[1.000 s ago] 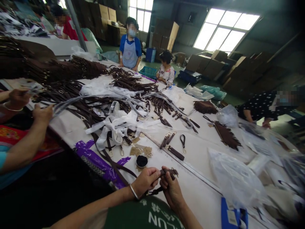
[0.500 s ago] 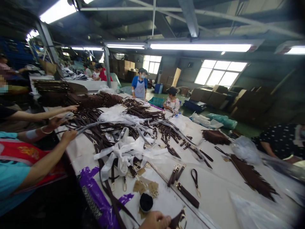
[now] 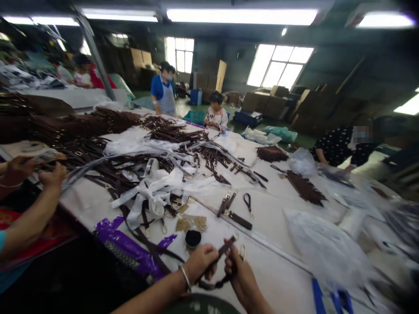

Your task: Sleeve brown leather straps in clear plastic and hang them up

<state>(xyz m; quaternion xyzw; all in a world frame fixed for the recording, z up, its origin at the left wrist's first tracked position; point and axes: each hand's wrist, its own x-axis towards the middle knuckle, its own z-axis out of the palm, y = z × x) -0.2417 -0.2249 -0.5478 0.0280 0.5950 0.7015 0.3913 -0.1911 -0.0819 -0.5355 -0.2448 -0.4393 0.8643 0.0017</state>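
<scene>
A brown leather strap [image 3: 225, 248] stretches between my two hands near the front edge of the table. My left hand [image 3: 200, 261], with a bracelet at its wrist, is closed around one part of it. My right hand [image 3: 240, 268] pinches the strap farther right, and a gold clasp [image 3: 242, 252] hangs beside its fingers. A loop of the strap sags below both hands. Just beyond my left hand stands a small round pot [image 3: 193, 238] with black contents, next to tan paper pieces [image 3: 199, 223]. Several finished-looking wrist straps [image 3: 240, 220] lie farther up the table.
Piled brown straps [image 3: 176, 134] and white wrapping strips [image 3: 157, 192] cover the left and middle. Purple plastic [image 3: 121, 250] lies at the left edge. A clear plastic bag [image 3: 327, 244] and a blue tool [image 3: 332, 298] are at right. A co-worker's hands [image 3: 54, 174] work at left.
My view has swung down and to the right. Both my hands now show with the strap raised between them; before, only one hand was visible at the bottom edge, beside a brown strap end.
</scene>
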